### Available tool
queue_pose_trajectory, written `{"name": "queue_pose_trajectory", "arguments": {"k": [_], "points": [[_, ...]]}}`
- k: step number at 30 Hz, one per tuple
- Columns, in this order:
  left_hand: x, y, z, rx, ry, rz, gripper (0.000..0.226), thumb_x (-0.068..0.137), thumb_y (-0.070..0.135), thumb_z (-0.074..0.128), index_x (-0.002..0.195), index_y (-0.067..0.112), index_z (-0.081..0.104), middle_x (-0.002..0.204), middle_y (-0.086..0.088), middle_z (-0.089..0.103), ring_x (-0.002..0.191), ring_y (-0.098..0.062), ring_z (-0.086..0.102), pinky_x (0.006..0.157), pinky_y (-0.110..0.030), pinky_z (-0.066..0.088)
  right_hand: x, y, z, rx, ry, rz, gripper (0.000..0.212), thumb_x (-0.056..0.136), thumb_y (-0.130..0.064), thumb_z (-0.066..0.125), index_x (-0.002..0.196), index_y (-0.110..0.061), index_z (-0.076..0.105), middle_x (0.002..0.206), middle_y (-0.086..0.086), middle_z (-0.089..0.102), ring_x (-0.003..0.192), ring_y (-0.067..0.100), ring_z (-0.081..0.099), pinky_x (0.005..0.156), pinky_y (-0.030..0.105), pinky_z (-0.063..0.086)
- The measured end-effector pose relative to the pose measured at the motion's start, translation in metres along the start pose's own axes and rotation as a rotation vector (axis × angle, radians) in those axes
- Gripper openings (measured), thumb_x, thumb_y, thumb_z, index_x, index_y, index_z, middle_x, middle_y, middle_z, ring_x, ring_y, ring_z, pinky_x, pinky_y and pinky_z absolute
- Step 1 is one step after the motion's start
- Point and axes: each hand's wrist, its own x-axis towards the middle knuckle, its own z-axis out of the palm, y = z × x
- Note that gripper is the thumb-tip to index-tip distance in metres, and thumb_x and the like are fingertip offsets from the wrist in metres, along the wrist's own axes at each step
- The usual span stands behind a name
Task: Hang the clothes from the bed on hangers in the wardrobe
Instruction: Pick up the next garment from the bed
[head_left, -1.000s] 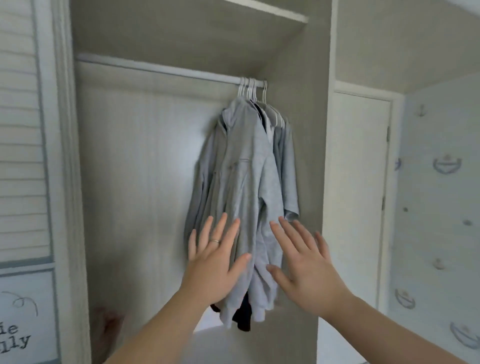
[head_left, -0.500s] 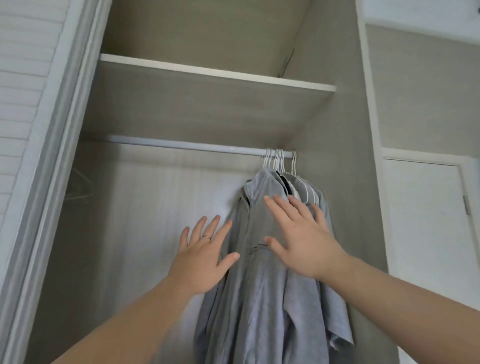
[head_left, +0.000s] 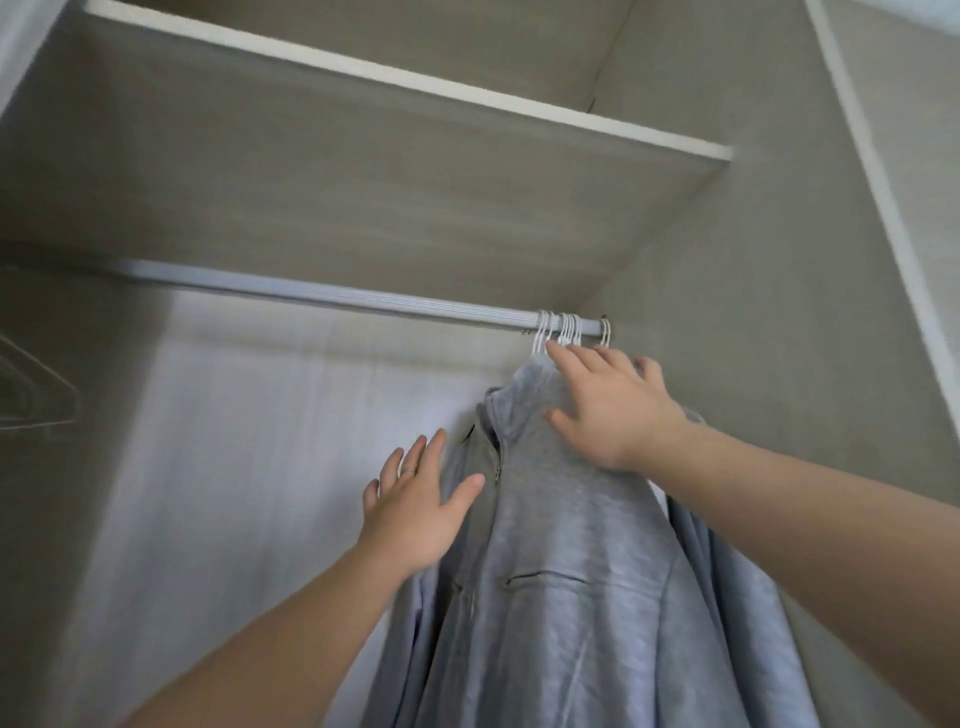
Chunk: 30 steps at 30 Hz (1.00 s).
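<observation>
Several grey garments hang bunched at the right end of the wardrobe rail (head_left: 322, 293) on white hangers (head_left: 563, 332). The front one is a grey zip jacket (head_left: 550, 587). My right hand (head_left: 608, 410) lies flat with straight fingers on the jacket's shoulder, fingertips just below the hanger hooks. Spread open, my left hand (head_left: 415, 504) hovers at the jacket's left edge near the zip, its thumb touching the cloth. Neither hand grips anything. The bed is out of view.
A shelf (head_left: 415, 88) runs above the rail. The wardrobe's right side wall (head_left: 779, 338) stands close behind the hung clothes. The rail's left and middle stretch carries nothing. A faint hanger outline (head_left: 36, 395) shows at the far left.
The view has tilted upward. My right hand has climbed the jacket from its middle to the shoulder under the hooks. My left hand has risen too, staying at the jacket's left edge.
</observation>
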Motion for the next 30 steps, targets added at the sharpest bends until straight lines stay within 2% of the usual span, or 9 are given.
{"name": "queue_pose_trajectory", "arguments": {"k": [5, 8, 10, 12, 15, 17, 21, 25, 30], "points": [[0.052, -0.008, 0.024, -0.157, 0.010, -0.020, 0.085, 0.092, 0.073, 0.035, 0.159, 0.032, 0.004, 0.167, 0.008, 0.009, 0.153, -0.020, 0.007, 0.121, -0.046, 0.016, 0.030, -0.007, 0.020, -0.180, -0.002, 0.025, 0.068, 0.094, -0.049, 0.041, 0.152, -0.019, 0.021, 0.149, 0.003, 0.040, 0.134, 0.027, 0.036, 0.103, 0.046, 0.027], [0.077, -0.005, 0.036, -0.254, -0.019, -0.002, 0.090, 0.090, 0.076, 0.037, 0.160, 0.030, 0.004, 0.167, 0.008, 0.010, 0.153, -0.021, 0.009, 0.120, -0.044, 0.017, 0.043, -0.009, 0.026, -0.331, -0.018, 0.045, 0.047, 0.095, -0.036, 0.042, 0.136, -0.013, 0.039, 0.135, 0.006, 0.053, 0.123, 0.029, 0.045, 0.093, 0.041, 0.031], [0.093, 0.002, 0.045, -0.338, -0.023, 0.002, 0.094, 0.088, 0.077, 0.039, 0.160, 0.028, 0.005, 0.167, 0.006, 0.011, 0.153, -0.022, 0.012, 0.120, -0.043, 0.018, 0.048, -0.008, 0.028, -0.426, -0.011, 0.036, 0.032, 0.094, -0.027, 0.045, 0.123, -0.016, 0.051, 0.127, 0.006, 0.056, 0.119, 0.029, 0.049, 0.090, 0.038, 0.032], [0.108, 0.013, 0.054, -0.398, -0.024, 0.021, 0.098, 0.084, 0.081, 0.039, 0.160, 0.027, 0.010, 0.166, 0.003, 0.018, 0.151, -0.025, 0.019, 0.120, -0.042, 0.021, 0.054, -0.007, 0.029, -0.471, -0.003, 0.026, 0.028, 0.094, -0.019, 0.045, 0.118, -0.015, 0.059, 0.124, 0.007, 0.057, 0.116, 0.029, 0.053, 0.088, 0.036, 0.037], [0.126, 0.030, 0.068, -0.543, 0.020, 0.037, 0.098, 0.068, 0.091, 0.037, 0.150, 0.037, 0.027, 0.151, 0.001, 0.047, 0.137, -0.027, 0.044, 0.112, -0.049, 0.036, 0.063, -0.008, 0.027, -0.426, -0.015, 0.081, 0.028, 0.095, -0.009, 0.043, 0.117, -0.009, 0.061, 0.123, 0.010, 0.058, 0.112, 0.033, 0.060, 0.078, 0.036, 0.045], [0.134, 0.038, 0.076, -0.623, 0.053, 0.028, 0.091, 0.067, 0.088, 0.037, 0.142, 0.038, 0.033, 0.138, 0.000, 0.058, 0.128, -0.028, 0.053, 0.106, -0.048, 0.042, 0.068, -0.010, 0.028, -0.450, -0.020, 0.090, 0.028, 0.095, -0.006, 0.043, 0.117, -0.008, 0.060, 0.122, 0.011, 0.059, 0.110, 0.034, 0.062, 0.074, 0.037, 0.045], [0.138, 0.046, 0.086, -0.695, 0.091, 0.014, 0.099, 0.069, 0.085, 0.031, 0.149, 0.027, 0.030, 0.145, -0.007, 0.053, 0.135, -0.030, 0.047, 0.110, -0.047, 0.038, 0.073, -0.015, 0.032, -0.518, -0.011, 0.090, 0.031, 0.097, -0.007, 0.041, 0.123, -0.008, 0.057, 0.126, 0.012, 0.056, 0.112, 0.036, 0.061, 0.071, 0.036, 0.039], [0.141, 0.046, 0.091, -0.745, 0.114, 0.038, 0.100, 0.072, 0.081, 0.030, 0.152, 0.022, 0.028, 0.149, -0.009, 0.049, 0.137, -0.029, 0.045, 0.111, -0.045, 0.037, 0.075, -0.019, 0.033, -0.529, 0.011, 0.100, 0.027, 0.097, -0.009, 0.043, 0.119, -0.009, 0.059, 0.122, 0.012, 0.059, 0.108, 0.036, 0.063, 0.069, 0.035, 0.039], [0.144, 0.040, 0.088, -0.795, 0.118, 0.050, 0.085, 0.084, 0.070, 0.041, 0.152, 0.020, 0.030, 0.146, -0.010, 0.052, 0.135, -0.030, 0.047, 0.110, -0.045, 0.038, 0.078, -0.027, 0.033, -0.508, 0.022, 0.123, 0.023, 0.097, -0.009, 0.043, 0.116, -0.008, 0.056, 0.115, 0.011, 0.062, 0.103, 0.035, 0.064, 0.068, 0.035, 0.039]]}}
